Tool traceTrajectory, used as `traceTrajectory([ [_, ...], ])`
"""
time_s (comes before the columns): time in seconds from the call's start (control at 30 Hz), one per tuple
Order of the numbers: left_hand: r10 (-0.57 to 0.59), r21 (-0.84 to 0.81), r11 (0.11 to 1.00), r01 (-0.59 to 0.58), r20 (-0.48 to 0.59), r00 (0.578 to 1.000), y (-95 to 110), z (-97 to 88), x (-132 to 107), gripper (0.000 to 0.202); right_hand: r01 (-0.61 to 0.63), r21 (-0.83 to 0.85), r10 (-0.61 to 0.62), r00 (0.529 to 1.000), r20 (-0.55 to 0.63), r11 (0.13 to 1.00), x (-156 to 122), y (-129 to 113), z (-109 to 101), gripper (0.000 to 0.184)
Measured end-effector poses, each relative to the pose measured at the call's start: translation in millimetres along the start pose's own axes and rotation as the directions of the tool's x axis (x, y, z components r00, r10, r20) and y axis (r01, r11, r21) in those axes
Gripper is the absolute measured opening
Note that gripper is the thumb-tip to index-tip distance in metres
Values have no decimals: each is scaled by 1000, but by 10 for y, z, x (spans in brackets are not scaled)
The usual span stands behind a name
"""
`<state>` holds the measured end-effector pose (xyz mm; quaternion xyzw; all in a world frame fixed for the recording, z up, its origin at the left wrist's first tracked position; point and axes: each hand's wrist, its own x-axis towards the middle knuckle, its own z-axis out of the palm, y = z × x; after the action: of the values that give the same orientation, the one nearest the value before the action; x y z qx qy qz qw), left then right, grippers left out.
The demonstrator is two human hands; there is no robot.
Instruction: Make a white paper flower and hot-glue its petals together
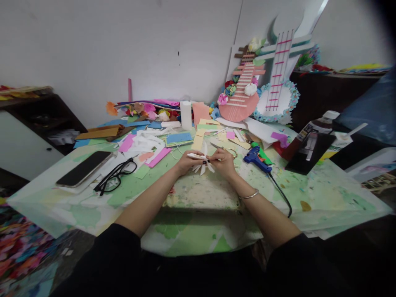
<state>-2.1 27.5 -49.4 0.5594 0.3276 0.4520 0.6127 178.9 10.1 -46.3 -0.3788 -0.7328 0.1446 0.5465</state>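
Both my hands meet at the middle of the green-stained table (133,189), fingers pinched on a small white paper flower (202,166) with long petals fanning out below. My left hand (187,161) grips its left side, where a white strip sticks out. My right hand (223,161) pinches its right side; a bangle sits on that wrist. A blue glue gun (256,159) lies just right of my right hand, its black cord trailing toward me.
A black phone (83,168) and black glasses (116,176) lie at the left. Coloured paper scraps (148,144) and a white roll (186,115) fill the back. Paper guitar crafts (244,97) lean on the wall. A glue bottle (312,134) stands at the right.
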Motion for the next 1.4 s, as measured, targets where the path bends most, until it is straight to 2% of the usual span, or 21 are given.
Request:
traceTrajectory([
  [0.13,-6,-14,1000,6,-10,1000,7,13,-9,39,-28,18,28,999,24,999,10,-25,-16,10],
  [0.27,4,-35,999,-6,-53,999,27,15,-10,40,-113,47,111,992,58,992,41,7,-71,48],
  [0.33,14,-47,999,-18,-82,997,38,1,-4,39,-193,65,187,979,81,979,66,56,-140,56],
  [0.53,54,-100,992,-72,-169,984,47,-90,36,39,-337,91,332,941,62,937,128,206,-535,59],
  [0.67,41,-109,993,-55,-125,991,76,-65,20,44,-377,99,381,924,-21,921,141,183,-674,48],
  [0.83,-6,-69,998,5,-4,1000,113,76,-70,52,-373,57,372,928,39,926,146,-24,-462,37],
  [1.0,-5,23,1000,3,67,998,120,157,-131,48,-349,21,344,932,115,937,138,-264,-247,30],
  [1.17,26,127,991,-43,126,992,143,171,-137,46,-406,140,382,908,173,903,168,-317,-217,26],
  [1.4,40,239,969,-62,94,995,212,167,-156,47,-508,302,432,855,286,807,253,-368,-217,31],
])
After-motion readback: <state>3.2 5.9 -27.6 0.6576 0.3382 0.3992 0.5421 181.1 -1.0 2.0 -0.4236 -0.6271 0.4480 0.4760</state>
